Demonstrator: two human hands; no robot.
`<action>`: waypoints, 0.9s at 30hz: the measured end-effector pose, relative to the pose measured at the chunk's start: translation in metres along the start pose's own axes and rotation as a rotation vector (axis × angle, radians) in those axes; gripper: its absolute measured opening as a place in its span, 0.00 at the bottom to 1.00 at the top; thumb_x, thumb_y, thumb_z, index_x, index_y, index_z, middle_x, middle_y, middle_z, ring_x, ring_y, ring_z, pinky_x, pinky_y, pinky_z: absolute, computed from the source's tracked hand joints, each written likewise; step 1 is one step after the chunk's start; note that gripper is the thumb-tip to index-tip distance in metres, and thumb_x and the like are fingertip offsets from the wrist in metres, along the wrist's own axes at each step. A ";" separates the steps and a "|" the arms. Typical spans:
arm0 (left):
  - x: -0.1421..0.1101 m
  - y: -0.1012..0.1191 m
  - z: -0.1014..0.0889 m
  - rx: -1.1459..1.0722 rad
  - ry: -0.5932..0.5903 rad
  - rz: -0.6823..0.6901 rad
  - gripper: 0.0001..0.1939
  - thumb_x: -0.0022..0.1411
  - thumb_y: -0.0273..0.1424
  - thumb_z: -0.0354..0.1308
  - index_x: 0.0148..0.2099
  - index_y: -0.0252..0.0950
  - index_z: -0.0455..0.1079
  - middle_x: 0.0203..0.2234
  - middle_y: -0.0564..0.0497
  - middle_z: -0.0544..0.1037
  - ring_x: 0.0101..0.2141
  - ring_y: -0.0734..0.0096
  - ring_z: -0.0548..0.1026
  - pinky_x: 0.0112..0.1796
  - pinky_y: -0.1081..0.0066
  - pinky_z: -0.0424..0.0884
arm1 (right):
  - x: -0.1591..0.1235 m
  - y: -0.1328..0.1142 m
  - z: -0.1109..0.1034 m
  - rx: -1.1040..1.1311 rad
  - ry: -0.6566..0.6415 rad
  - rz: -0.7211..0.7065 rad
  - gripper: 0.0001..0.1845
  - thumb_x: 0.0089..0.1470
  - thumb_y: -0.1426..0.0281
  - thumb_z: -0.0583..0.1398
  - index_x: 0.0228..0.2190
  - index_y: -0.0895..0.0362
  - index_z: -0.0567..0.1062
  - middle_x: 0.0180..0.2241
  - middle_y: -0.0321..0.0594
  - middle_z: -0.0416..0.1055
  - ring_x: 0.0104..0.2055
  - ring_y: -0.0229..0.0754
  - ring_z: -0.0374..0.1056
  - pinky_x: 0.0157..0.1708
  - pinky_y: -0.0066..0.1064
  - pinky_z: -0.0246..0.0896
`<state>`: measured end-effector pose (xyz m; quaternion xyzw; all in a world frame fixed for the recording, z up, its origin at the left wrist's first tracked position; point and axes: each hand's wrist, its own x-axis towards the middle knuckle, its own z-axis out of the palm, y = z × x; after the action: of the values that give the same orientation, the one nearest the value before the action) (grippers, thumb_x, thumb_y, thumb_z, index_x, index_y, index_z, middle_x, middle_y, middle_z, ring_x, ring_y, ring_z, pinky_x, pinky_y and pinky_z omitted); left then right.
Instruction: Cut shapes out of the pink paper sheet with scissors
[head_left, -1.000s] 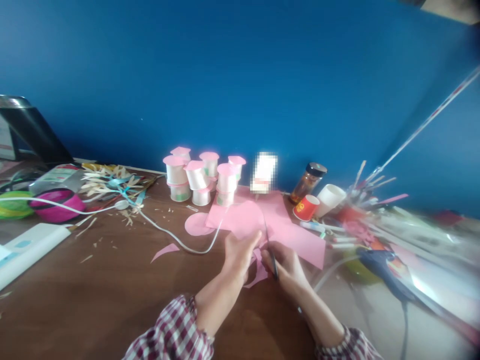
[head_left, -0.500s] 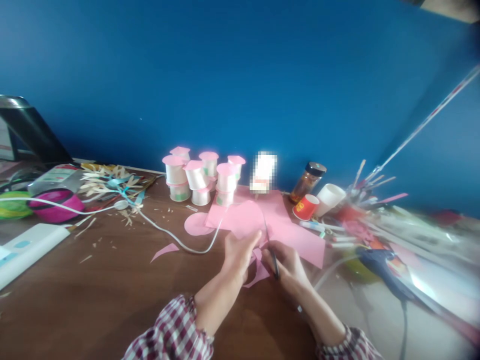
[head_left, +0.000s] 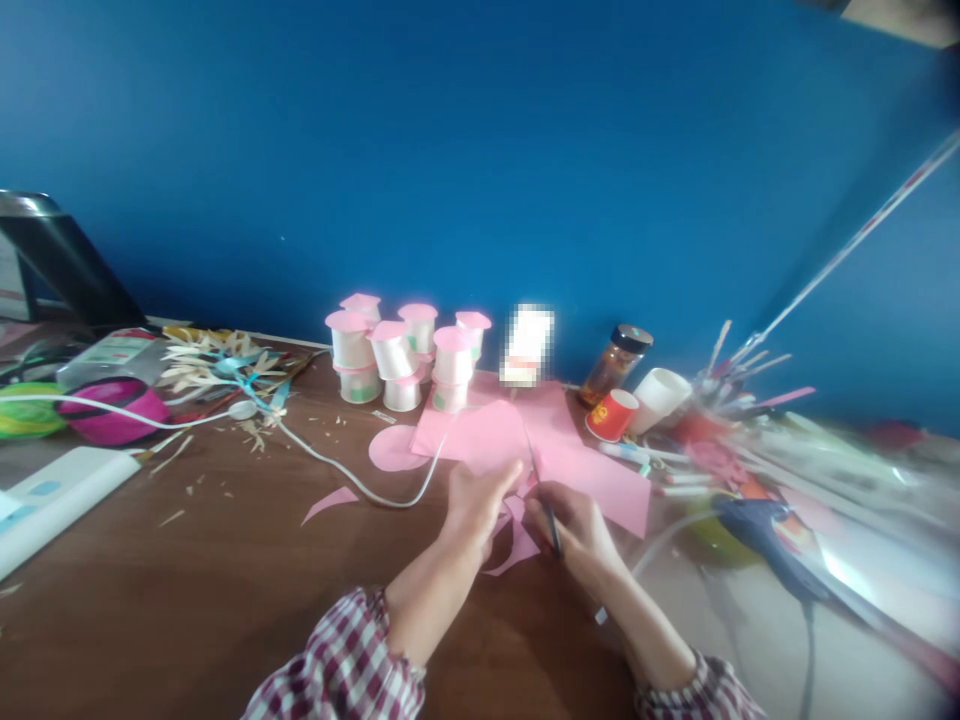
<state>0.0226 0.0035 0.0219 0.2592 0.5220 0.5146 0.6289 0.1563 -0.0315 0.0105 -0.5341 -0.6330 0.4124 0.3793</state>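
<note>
My left hand (head_left: 480,505) is closed on a piece of pink paper (head_left: 495,432), thumb on top. A curled pink offcut (head_left: 521,540) hangs between my hands. My right hand (head_left: 576,525) grips a pair of scissors (head_left: 553,525) with dark handles; their thin blades point away from me along the right edge of the held paper. Beneath and behind it lie larger pink sheets (head_left: 611,485). A cut pink disc (head_left: 394,448) rests on the table to the left, with a pink scrap (head_left: 331,502) nearer me.
White paper cups (head_left: 350,350) topped with pink paper stand stacked at the wall. A white cable (head_left: 352,485) crosses the brown table (head_left: 187,620). To the right are a red cup (head_left: 612,415), a lidded jar (head_left: 616,362) and a glue gun (head_left: 776,555). A power strip (head_left: 71,500) lies left.
My right hand and the scissors have shifted very slightly; both hands keep their holds. Everything else looks the same.
</note>
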 end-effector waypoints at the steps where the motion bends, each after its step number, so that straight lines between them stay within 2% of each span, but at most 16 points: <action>1: 0.000 0.001 0.000 0.007 -0.001 -0.002 0.22 0.41 0.35 0.68 0.37 0.25 0.73 0.29 0.37 0.79 0.27 0.62 0.76 0.19 0.73 0.66 | 0.000 0.000 0.000 0.004 0.000 -0.001 0.14 0.52 0.61 0.61 0.26 0.59 0.69 0.16 0.30 0.60 0.17 0.32 0.54 0.17 0.23 0.48; 10: 0.002 -0.001 -0.001 0.007 0.006 -0.012 0.23 0.40 0.35 0.68 0.39 0.26 0.73 0.30 0.37 0.78 0.27 0.61 0.76 0.19 0.73 0.65 | 0.000 -0.001 0.002 0.055 0.008 0.018 0.14 0.52 0.61 0.61 0.31 0.61 0.72 0.17 0.31 0.61 0.17 0.33 0.55 0.17 0.24 0.50; 13: 0.001 -0.001 -0.001 0.014 0.008 0.006 0.21 0.40 0.34 0.68 0.37 0.26 0.72 0.27 0.39 0.78 0.26 0.62 0.76 0.20 0.72 0.66 | 0.001 0.000 0.002 0.062 0.008 0.012 0.14 0.51 0.61 0.61 0.31 0.61 0.72 0.18 0.32 0.62 0.18 0.33 0.56 0.17 0.24 0.51; 17: 0.002 -0.002 -0.001 0.006 0.001 -0.002 0.20 0.39 0.33 0.69 0.34 0.27 0.72 0.23 0.43 0.77 0.23 0.63 0.75 0.20 0.72 0.66 | 0.001 0.000 0.002 0.097 -0.005 0.009 0.15 0.51 0.59 0.61 0.31 0.60 0.71 0.18 0.31 0.61 0.19 0.33 0.57 0.18 0.24 0.51; 27: 0.002 -0.001 -0.003 0.032 -0.043 0.024 0.18 0.40 0.35 0.69 0.32 0.27 0.73 0.23 0.43 0.77 0.23 0.64 0.75 0.20 0.72 0.67 | 0.001 -0.004 -0.002 0.082 -0.016 0.010 0.16 0.52 0.58 0.61 0.26 0.58 0.68 0.16 0.30 0.60 0.17 0.32 0.54 0.17 0.24 0.50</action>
<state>0.0199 0.0048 0.0191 0.2864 0.5134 0.5079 0.6296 0.1563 -0.0308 0.0146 -0.5180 -0.6160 0.4440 0.3938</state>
